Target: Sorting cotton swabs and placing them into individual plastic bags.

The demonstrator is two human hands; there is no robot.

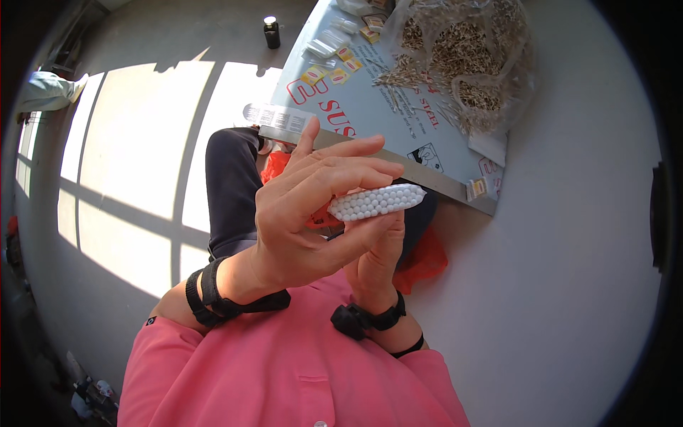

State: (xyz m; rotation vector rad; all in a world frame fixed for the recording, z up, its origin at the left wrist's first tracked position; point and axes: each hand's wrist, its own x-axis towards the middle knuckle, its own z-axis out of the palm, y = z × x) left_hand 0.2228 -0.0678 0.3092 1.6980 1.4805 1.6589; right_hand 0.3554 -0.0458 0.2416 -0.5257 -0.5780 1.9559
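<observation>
A clear-wrapped pack of cotton swabs (377, 202) is held up in front of my chest, its rows of round white tips facing me. My left hand (306, 206) grips it, with the thumb along the underside and the fingers bent over the top; one finger points up and away. Close below and to the right, my right hand (379, 263) is closed around the pack's lower right side. My left hand hides most of its fingers. Both hands are above my lap, just short of the table's near edge.
Beyond my knees stands a low table (384, 135) with a metal edge. On it lie a clear bag of loose swabs (469, 53), scattered loose swabs (402, 78), small yellow-and-white labels (313, 75) and clear packets (327, 43). A dark bottle (271, 34) stands on the floor; red plastic (425, 263) lies beneath.
</observation>
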